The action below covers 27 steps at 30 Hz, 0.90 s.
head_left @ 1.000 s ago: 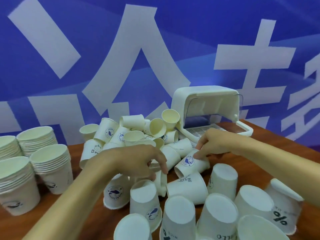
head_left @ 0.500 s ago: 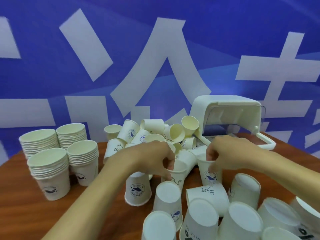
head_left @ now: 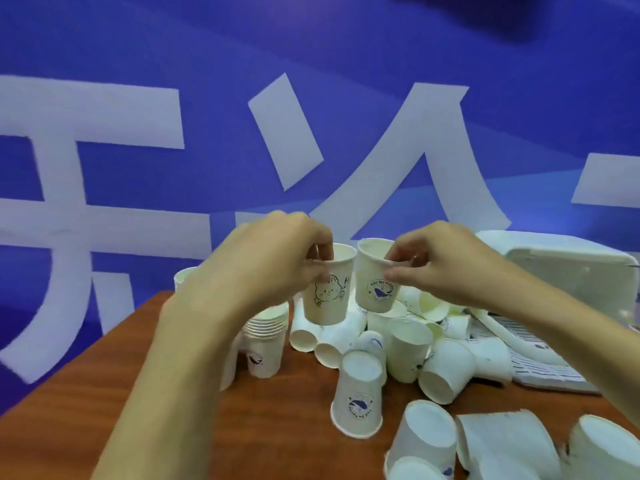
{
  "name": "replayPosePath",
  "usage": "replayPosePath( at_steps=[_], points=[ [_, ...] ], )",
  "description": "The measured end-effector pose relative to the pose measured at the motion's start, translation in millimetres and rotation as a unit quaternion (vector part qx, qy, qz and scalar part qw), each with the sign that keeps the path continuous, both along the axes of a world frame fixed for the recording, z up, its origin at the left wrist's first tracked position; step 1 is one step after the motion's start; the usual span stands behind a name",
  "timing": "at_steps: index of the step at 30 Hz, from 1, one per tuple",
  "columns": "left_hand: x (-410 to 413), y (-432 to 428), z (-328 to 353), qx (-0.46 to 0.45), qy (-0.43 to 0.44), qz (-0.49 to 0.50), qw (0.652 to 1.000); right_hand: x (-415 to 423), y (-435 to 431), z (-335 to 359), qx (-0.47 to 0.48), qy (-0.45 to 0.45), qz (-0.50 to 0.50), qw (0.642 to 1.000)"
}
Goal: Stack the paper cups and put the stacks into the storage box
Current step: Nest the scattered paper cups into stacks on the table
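Note:
My left hand (head_left: 263,268) pinches the rim of a white paper cup with a bunny drawing (head_left: 327,296), held upright in the air. My right hand (head_left: 436,268) pinches the rim of a second cup with a blue whale logo (head_left: 375,284), tilted slightly, right beside the first; the two cups are close but apart. Below them lies a pile of loose paper cups (head_left: 408,344), some on their sides, some upside down. The white storage box (head_left: 561,271) stands open at the right, its slatted tray (head_left: 540,362) reaching toward the pile.
A stack of nested cups (head_left: 266,341) stands upright on the brown wooden table (head_left: 104,410) under my left wrist. More upside-down cups (head_left: 426,434) sit near the front right. A blue banner with white characters fills the background.
Both hands have lifted a cup each from the pile up into the air. The camera has tilted up and turned left, so the left stacks have mostly dropped from view.

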<state>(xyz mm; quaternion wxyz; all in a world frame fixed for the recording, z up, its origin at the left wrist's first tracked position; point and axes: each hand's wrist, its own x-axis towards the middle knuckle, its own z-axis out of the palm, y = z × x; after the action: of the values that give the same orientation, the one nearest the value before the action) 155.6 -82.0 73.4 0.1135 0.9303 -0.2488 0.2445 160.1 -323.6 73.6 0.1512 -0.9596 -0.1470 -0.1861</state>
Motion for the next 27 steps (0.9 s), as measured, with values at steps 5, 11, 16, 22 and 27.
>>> replayPosePath(
  at_steps=[5,11,16,22,27],
  points=[
    [1.4,56.8,3.9,-0.046,0.029,0.082,0.995,28.2,78.1,-3.7,0.037,-0.026,0.069,0.997],
    [12.1,102.8,-4.1,-0.076,0.079,0.124,0.986,52.4,126.7,-19.9,0.029,-0.042,0.086,0.995],
    [19.4,116.8,-10.6,-0.080,0.124,0.149,0.978,63.4,133.8,-30.7,0.016,-0.028,0.088,0.996],
    [26.5,109.3,-17.3,-0.060,0.178,0.171,0.967,69.4,132.5,-46.6,-0.034,-0.016,0.082,0.996],
    [37.3,98.9,-27.0,-0.049,0.236,0.170,0.956,73.4,136.6,-71.3,-0.088,-0.007,0.115,0.989]
  ],
)
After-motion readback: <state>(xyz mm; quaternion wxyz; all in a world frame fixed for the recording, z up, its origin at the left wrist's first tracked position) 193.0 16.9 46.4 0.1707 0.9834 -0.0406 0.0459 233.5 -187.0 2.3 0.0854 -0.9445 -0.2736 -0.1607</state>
